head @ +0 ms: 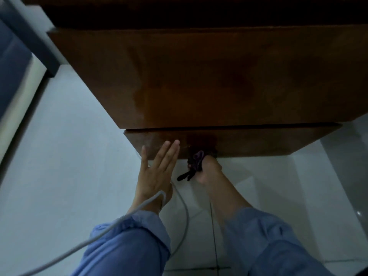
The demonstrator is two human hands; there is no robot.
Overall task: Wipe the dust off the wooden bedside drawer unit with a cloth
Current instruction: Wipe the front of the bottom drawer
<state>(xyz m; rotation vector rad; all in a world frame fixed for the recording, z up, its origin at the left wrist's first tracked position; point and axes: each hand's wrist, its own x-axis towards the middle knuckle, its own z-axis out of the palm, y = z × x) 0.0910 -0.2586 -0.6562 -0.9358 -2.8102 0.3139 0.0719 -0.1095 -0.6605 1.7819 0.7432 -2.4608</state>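
- Down near the floor, the wooden bedside drawer unit fills the upper half of the head view, dark brown, with a lower drawer front sitting under the bigger one.
- Right hand has its grip clamped round a bunched dark cloth with a bit of purple in it, and the cloth is pressed against the bottom edge of that lower drawer front, roughly mid-width.
- A loose dark tail of the cloth hangs out below the fist.
- Left hand is just beside it to the left, fingers straight and together, fingertips lying flat on the same drawer front. Holding nothing.
- Both arms wear rolled-up blue sleeves.
- A grey cable runs across the left wrist and loops down over the pale tiles.
- Far left there's a dark blue piece of furniture with a pale edge; can't tell what it is.
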